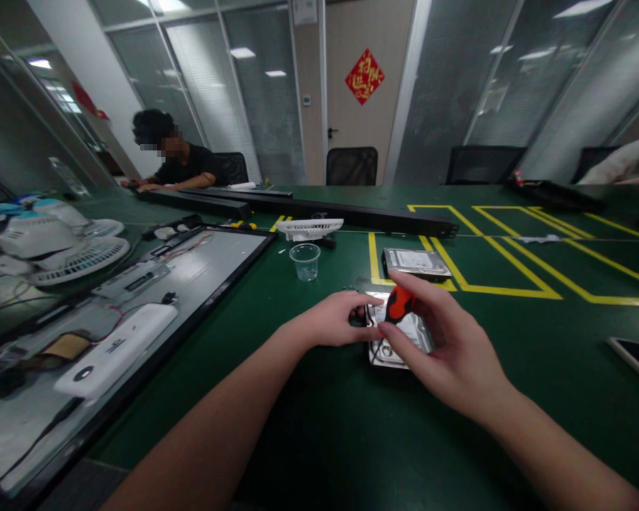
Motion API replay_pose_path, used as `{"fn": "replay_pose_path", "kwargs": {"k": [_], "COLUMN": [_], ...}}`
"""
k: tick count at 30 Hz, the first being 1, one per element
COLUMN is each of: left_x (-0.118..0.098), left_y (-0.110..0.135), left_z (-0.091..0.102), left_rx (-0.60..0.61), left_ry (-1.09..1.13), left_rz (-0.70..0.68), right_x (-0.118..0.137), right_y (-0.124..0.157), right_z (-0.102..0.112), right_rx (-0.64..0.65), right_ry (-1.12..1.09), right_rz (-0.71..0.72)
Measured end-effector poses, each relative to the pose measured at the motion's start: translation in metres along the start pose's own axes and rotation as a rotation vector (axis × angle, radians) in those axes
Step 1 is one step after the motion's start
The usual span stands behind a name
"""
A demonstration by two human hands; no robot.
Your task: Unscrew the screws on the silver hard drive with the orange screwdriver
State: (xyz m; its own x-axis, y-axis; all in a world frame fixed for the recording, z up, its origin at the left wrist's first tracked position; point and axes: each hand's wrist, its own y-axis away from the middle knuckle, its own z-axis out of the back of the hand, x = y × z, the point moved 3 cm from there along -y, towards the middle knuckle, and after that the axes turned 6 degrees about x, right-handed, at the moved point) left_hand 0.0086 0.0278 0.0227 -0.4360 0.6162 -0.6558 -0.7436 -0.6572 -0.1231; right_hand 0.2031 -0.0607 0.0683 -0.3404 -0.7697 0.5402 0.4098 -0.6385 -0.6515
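Note:
A silver hard drive [412, 328] lies on the green table in front of me, partly covered by both hands. My right hand [447, 348] grips a screwdriver [399, 305] by its red and black handle, thumb and fingers closed round it. Its dark shaft slants down to the left over the drive's face; I cannot make out whether the tip sits in a screw. At the drive's left edge, my left hand [338, 319] is curled with thumb and index finger on the drive, close to the screwdriver. Just behind lies a second hard drive [416, 262], label up.
A clear plastic cup [305, 262] stands beyond my left hand. To the left lies a large panel [234, 248] carrying a white power unit [117, 348] and cables. White fans [74, 259], long black bars [351, 213] and a phone-like slab [636, 362] surround the workspace. A person [186, 163] sits opposite.

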Motion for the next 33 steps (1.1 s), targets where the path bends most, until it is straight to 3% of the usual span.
{"fn": "replay_pose_path", "kwargs": {"k": [12,17,23,33], "left_x": [0.0011,0.0033,0.0024,-0.0013], "left_y": [-0.0008,-0.0003,0.0002,-0.0007], "left_z": [-0.0003,-0.0007,-0.0004,0.0012], "left_rx": [-0.004,0.0,0.006,0.006], "left_ry": [-0.024,-0.013,-0.012,-0.041], "left_rz": [-0.056,-0.007,-0.01,0.022], "right_x": [0.0009,-0.002,-0.0027,-0.0016], "right_y": [0.001,-0.0007,-0.0007,0.0022], "right_z": [0.0004,0.0002,0.0009,-0.002], "right_rx": [0.002,-0.033,-0.05,-0.043], "right_ry": [-0.042,0.024,0.04,-0.12], "right_rz": [-0.017,0.048,0.028,-0.041]}}
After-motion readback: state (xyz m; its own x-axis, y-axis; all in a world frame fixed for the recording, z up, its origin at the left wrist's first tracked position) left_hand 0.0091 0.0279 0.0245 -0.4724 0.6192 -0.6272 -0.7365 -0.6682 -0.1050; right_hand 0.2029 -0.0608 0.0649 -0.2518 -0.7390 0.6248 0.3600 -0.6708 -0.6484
